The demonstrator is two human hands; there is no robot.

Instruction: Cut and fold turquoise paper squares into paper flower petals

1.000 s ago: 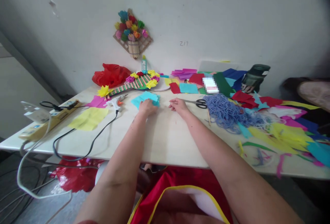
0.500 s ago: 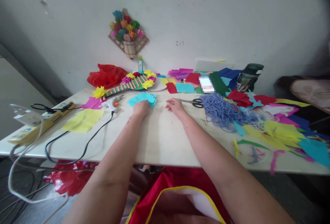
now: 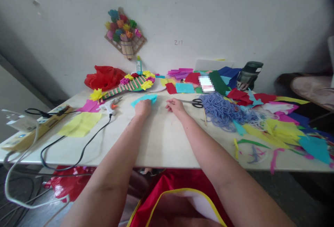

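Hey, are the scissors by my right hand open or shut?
Shut, it seems: the scissors show their blades as one narrow strip, though the tips are unclear beside your right hand.

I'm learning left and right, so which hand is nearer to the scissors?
Right. The right hand is at the blade end of the scissors; the left hand is farther to the left, on the blue paper.

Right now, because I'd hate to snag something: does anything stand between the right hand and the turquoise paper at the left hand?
Nothing visible does: tabletop shows between the right hand and the turquoise paper. The left hand partly covers that paper, and the black-handled scissors lie off to the right.
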